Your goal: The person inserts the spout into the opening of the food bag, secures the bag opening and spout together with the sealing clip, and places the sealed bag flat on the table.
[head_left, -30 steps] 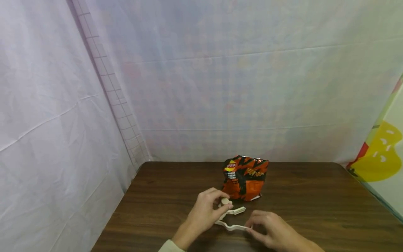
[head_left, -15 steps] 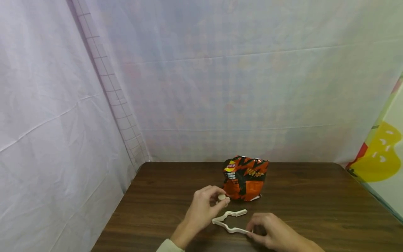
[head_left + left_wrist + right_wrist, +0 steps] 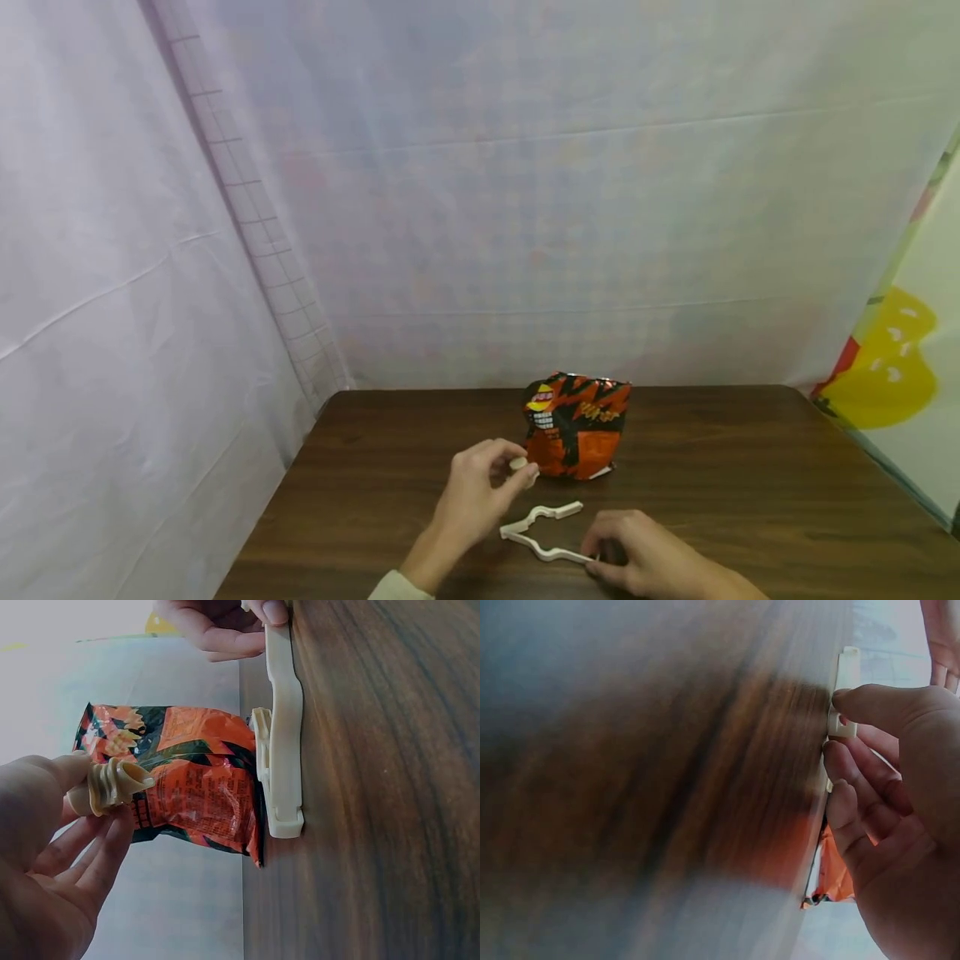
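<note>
My left hand (image 3: 471,493) pinches a small cream screw-threaded spout (image 3: 112,786) between thumb and fingers, raised above the table. In the left wrist view, its slanted open tip points towards the snack bag (image 3: 199,780). A cream hinged bag clip (image 3: 553,554) lies spread in a V on the table, its hinge to the left and its two arms apart. My right hand (image 3: 637,550) pinches the end of the nearer arm; in the right wrist view the thumb (image 3: 877,703) presses on that clip. The orange and black snack bag stands upright behind both hands.
The dark wood table (image 3: 375,467) spans the lower part of the head view. Whitish patterned curtains (image 3: 480,208) hang behind it and on the left. At the right is a pale surface with a yellow printed shape (image 3: 885,375).
My left hand has moved away from the clip, up and slightly left, with the spout, so the hinge now shows. My right hand stays at the clip's near arm. The head view has shifted slightly.
</note>
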Demonstrator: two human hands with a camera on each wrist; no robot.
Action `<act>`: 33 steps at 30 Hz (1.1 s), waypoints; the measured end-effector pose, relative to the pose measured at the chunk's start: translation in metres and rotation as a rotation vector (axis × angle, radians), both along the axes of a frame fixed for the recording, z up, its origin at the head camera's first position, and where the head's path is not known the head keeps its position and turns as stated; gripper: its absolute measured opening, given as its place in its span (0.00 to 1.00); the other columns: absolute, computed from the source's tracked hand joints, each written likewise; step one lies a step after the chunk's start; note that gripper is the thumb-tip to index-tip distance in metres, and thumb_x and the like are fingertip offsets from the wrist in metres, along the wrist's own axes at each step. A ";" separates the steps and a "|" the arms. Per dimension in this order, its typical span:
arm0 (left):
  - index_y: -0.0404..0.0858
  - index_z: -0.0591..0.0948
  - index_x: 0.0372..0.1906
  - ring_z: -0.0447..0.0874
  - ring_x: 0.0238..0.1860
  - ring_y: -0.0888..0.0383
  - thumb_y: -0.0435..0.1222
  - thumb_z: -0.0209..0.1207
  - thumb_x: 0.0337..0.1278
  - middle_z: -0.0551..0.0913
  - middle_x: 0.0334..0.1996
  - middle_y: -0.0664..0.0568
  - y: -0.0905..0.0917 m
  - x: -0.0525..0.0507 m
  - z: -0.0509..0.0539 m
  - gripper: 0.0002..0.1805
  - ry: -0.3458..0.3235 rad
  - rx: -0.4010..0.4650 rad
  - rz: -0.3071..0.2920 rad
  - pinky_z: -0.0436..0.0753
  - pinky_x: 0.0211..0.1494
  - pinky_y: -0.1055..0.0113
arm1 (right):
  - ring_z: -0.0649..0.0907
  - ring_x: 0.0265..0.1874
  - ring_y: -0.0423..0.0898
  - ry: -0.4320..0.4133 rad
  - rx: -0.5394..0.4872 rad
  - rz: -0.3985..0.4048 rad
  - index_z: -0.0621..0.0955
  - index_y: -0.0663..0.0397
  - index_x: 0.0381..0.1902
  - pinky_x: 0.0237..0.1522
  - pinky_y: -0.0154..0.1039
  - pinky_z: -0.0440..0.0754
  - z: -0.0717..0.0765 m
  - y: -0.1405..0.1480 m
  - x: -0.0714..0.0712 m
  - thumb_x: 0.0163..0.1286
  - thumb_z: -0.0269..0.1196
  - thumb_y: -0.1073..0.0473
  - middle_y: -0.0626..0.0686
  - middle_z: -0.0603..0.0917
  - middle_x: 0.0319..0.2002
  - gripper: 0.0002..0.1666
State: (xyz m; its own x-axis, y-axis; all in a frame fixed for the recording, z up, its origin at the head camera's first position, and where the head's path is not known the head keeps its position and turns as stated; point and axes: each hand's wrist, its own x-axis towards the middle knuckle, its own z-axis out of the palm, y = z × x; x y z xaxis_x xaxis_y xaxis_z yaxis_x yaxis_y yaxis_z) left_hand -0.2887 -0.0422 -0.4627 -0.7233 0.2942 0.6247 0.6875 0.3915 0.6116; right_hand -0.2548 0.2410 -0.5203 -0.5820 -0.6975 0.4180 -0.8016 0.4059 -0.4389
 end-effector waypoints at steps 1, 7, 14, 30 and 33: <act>0.39 0.89 0.43 0.92 0.37 0.64 0.37 0.76 0.64 0.91 0.39 0.52 0.000 -0.001 0.000 0.09 0.005 0.002 0.001 0.90 0.41 0.78 | 0.79 0.31 0.26 -0.005 0.003 0.000 0.87 0.40 0.40 0.28 0.22 0.78 0.000 0.000 0.000 0.70 0.76 0.59 0.38 0.84 0.35 0.08; 0.40 0.89 0.43 0.91 0.37 0.63 0.36 0.76 0.64 0.91 0.38 0.52 -0.001 -0.005 0.004 0.08 0.048 0.005 0.018 0.91 0.40 0.75 | 0.79 0.31 0.25 0.003 -0.002 0.014 0.87 0.41 0.42 0.29 0.20 0.78 0.002 -0.003 -0.001 0.70 0.76 0.60 0.38 0.85 0.35 0.08; 0.39 0.89 0.42 0.92 0.37 0.63 0.36 0.76 0.64 0.92 0.38 0.51 -0.006 -0.008 0.007 0.08 0.061 0.026 0.048 0.91 0.40 0.76 | 0.79 0.31 0.27 -0.016 -0.004 0.003 0.87 0.40 0.46 0.30 0.21 0.79 0.009 -0.012 0.001 0.72 0.76 0.54 0.40 0.84 0.38 0.09; 0.35 0.89 0.43 0.93 0.36 0.60 0.36 0.75 0.65 0.91 0.38 0.50 0.002 -0.023 0.016 0.09 0.084 0.042 0.050 0.91 0.39 0.75 | 0.87 0.40 0.37 0.385 -0.161 -0.232 0.87 0.45 0.47 0.43 0.28 0.87 0.055 -0.001 -0.020 0.62 0.77 0.71 0.44 0.91 0.43 0.20; 0.34 0.89 0.43 0.93 0.36 0.60 0.35 0.75 0.65 0.91 0.38 0.49 0.001 -0.026 0.016 0.09 0.098 0.043 0.056 0.91 0.39 0.74 | 0.87 0.42 0.39 0.422 -0.169 -0.268 0.88 0.47 0.49 0.46 0.26 0.86 0.068 0.002 -0.029 0.72 0.74 0.64 0.47 0.91 0.45 0.11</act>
State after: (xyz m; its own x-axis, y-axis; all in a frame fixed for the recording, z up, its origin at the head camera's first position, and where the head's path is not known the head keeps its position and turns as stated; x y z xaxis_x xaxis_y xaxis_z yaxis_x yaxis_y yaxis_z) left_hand -0.3149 -0.0411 -0.4466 -0.6729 0.2267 0.7041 0.7224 0.4059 0.5598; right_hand -0.2841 0.2434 -0.4525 -0.4874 -0.4500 0.7483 -0.8008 0.5720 -0.1776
